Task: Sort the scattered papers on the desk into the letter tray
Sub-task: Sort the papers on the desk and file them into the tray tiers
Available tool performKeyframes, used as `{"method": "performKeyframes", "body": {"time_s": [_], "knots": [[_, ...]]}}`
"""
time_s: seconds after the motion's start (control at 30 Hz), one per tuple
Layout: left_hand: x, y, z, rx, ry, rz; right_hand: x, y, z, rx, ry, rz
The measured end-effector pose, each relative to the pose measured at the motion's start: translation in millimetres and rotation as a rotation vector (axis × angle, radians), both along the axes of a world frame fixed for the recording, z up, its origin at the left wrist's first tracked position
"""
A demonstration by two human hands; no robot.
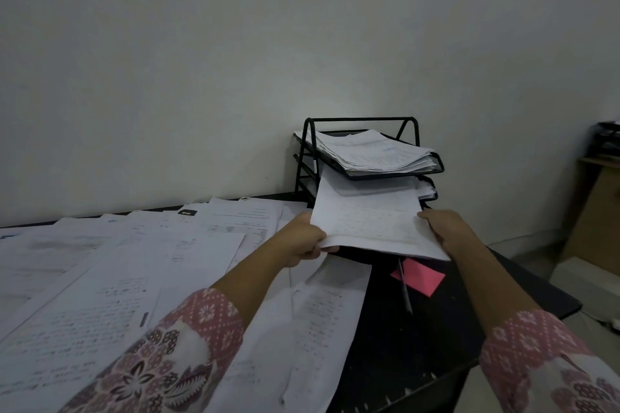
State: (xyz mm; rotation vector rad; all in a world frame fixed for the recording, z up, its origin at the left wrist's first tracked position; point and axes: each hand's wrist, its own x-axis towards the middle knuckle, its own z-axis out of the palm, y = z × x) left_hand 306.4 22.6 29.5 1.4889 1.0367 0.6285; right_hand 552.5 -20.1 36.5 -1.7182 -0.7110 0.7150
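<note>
Head view: a sheaf of papers (372, 221) is held above the desk (402, 339) in front of the black letter tray (396, 175). Its far edge is tucked beneath the full top tier, at the mouth of the middle tier. The near left corner is pinched by the left hand (302, 240), with curled fingers below the sheets and the thumb above. The right edge is pinched by the right hand (443, 228), its thumb lying on top. The fingers underneath cannot be made out.

The sheaf is tilted, with the far edge raised and the near edge sagging slightly between the hands. Its long axis is judged to run away from the person, and the leading short edge points into the tray toward the wall.

Several risks can be foreseen. The leading edge could catch on sheets already lodged in the middle tier and buckle. The top tier's overhanging stack (375, 151) could be nudged from below if the sheaf is lifted too high. Loose pages could fan out if either pinch is eased early.

Many scattered papers (134, 271) are left on the desk. A pink note (419, 275) and a pen (404, 288) lie beneath the sheaf.
</note>
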Motion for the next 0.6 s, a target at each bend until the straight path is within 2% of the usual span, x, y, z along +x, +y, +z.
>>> {"method": "performKeyframes", "body": {"time_s": [0.13, 0.3, 0.47, 0.6], "knots": [[25, 7, 3, -0.103, -0.044, 0.092, 12, -4, 1, 0.003, 0.017, 0.001], [48, 22, 1, -0.136, -0.114, 0.195, 19, -12, 4, 0.013, 0.087, -0.043], [64, 19, 12, -0.130, -0.244, 0.246, 13, -13, 5, 0.173, 0.419, -0.020], [70, 10, 15, -0.187, -0.395, 0.177, 0, -5, 0, 0.307, 0.512, 0.009]]}}
